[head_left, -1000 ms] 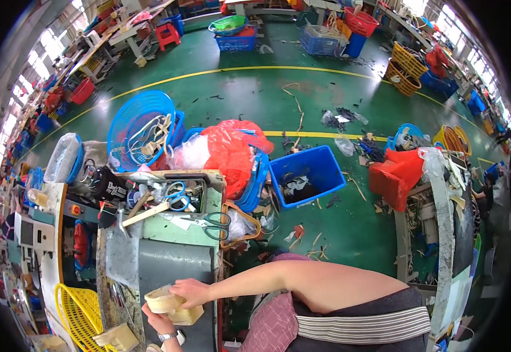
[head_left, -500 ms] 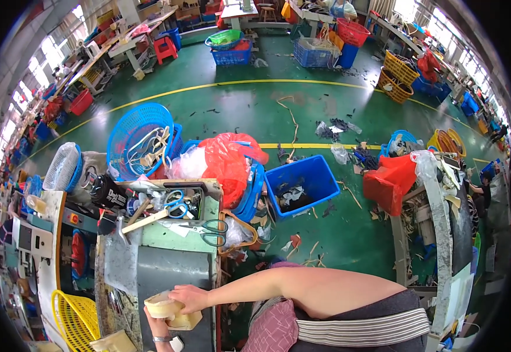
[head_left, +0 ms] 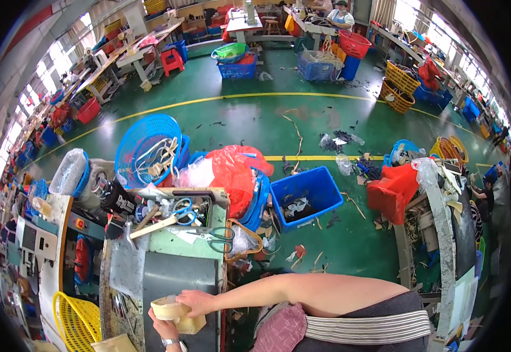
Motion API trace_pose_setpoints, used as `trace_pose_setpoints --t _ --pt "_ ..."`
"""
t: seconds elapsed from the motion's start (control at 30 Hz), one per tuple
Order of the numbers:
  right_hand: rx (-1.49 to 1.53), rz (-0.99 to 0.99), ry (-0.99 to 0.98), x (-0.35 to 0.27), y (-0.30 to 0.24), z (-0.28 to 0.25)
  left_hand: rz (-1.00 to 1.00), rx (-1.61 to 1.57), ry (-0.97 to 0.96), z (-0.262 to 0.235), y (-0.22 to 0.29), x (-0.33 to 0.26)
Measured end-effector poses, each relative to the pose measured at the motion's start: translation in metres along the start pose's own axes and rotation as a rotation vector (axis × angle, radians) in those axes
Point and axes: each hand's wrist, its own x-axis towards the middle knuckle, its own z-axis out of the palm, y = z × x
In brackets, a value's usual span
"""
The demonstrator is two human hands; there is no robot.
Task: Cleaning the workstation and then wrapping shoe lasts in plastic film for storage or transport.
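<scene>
While L hand (head_left: 164, 327) clasps cream pc (head_left: 168, 309), R hand (head_left: 197, 302) grips it, palm dn.

workpiece (head_left: 167, 310): cream. mat (head_left: 179, 271): dark grey, on pale green tabletop (head_left: 163, 244). floor (head_left: 255, 124): green, yellow line (head_left: 290, 94). rectangular bin (head_left: 321, 180): blue. waistband (head_left: 367, 327): dark/white stripes. lap cloth (head_left: 282, 334): mauve, pale line pattern. scissors (head_left: 210, 236): dark green handles. slotted basket (head_left: 76, 320): yellow. watch (head_left: 170, 341): silver.

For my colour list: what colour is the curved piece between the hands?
The curved piece is pale cream, slightly yellowish; it shows best in the head view.
</scene>
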Motion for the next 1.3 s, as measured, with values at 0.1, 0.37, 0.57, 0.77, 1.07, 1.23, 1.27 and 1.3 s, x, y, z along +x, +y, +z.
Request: trace_pose_setpoints --t 0.1,0.37,0.57,0.77,1.07,1.23,1.27,1.3 --pt "-0.034 -0.102 0.018 0.001 -0.001 0.005 0.014 -0.031 -0.078 -0.003 -0.026 -0.008" --pt "-0.141 -0.063 0.038 0.008 0.009 -0.012 -0.031 0.109 -0.194 0.014 -0.012 0.009" --pt "-0.127 -0.120 0.033 0.012 0.005 -0.003 -0.909 -0.692 -0.284 -0.008 0.012 0.008" --pt "-0.132 -0.025 -0.084 0.007 0.003 -0.015 -0.302 0.191 -0.130 -0.012 0.011 -0.004" --pt "-0.119 -0.001 -0.062 0.005 -0.006 -0.008 -0.418 0.154 -0.033 0.012 0.018 -0.015" --pt "-0.080 -0.002 -0.035 0.006 0.001 -0.005 -0.818 -0.405 -0.201 0.005 0.029 -0.004" --pt "-0.089 0.014 -0.034 0.007 -0.001 -0.006 -0.874 -0.501 -0.187 0.007 0.029 -0.004" --pt "-0.098 0.029 -0.033 0.007 -0.002 -0.008 -0.871 -0.497 -0.192 0.007 0.029 -0.006"
